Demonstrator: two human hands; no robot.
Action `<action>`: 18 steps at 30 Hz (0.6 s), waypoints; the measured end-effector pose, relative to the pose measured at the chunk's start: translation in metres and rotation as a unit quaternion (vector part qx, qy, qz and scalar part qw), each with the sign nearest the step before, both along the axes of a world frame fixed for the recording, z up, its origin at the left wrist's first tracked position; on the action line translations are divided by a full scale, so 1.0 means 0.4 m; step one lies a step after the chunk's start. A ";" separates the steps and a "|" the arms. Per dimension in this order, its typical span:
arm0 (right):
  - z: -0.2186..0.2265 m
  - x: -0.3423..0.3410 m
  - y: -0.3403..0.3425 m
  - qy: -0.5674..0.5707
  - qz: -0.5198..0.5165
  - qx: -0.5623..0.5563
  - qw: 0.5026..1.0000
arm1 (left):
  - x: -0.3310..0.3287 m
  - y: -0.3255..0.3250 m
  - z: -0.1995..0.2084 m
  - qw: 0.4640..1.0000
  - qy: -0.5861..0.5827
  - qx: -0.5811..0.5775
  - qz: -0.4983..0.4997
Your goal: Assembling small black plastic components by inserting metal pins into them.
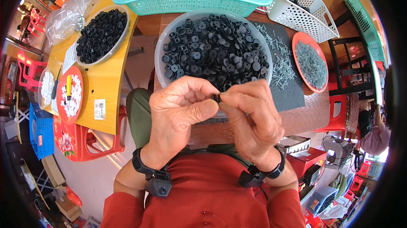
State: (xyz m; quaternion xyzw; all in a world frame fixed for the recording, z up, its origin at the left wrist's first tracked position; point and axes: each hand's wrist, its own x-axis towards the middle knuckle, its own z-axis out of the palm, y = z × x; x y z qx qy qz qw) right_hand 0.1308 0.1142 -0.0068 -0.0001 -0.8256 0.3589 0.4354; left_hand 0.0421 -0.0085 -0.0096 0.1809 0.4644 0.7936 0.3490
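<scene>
In front of my chest, my left hand [174, 107] and my right hand [256, 117] meet at the fingertips. A small black plastic part [217, 98] is pinched between them, mostly covered by the fingers, so its exact shape is hidden. Just beyond the hands stands a translucent round tub [158, 58] heaped with black plastic pieces [216, 50], some of them disc-shaped. Right of the tub, loose grey screws [282, 70] lie scattered on a dark mat [292, 99]. More screws fill an orange-red plate [297, 40] farther right.
A turquoise basket [193, 4] and a white perforated basket [292, 18] stand behind the tub. On the yellow table [108, 96] at left are a bowl of black rings [101, 33], a red plate [79, 100] of white pieces, and a yellow-handled tool [68, 86]. A red stool [91, 143] stands below.
</scene>
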 end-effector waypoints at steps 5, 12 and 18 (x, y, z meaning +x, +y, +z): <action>0.024 -0.031 0.030 -0.007 0.034 0.040 0.999 | -0.021 0.000 0.010 0.999 0.034 -0.017 0.004; 0.034 -0.008 0.083 -0.128 0.049 0.066 0.988 | -0.042 -0.031 -0.008 0.997 0.036 -0.032 0.062; -0.001 -0.019 0.093 -0.247 0.130 0.208 0.937 | -0.041 -0.038 -0.006 0.997 0.037 -0.036 0.058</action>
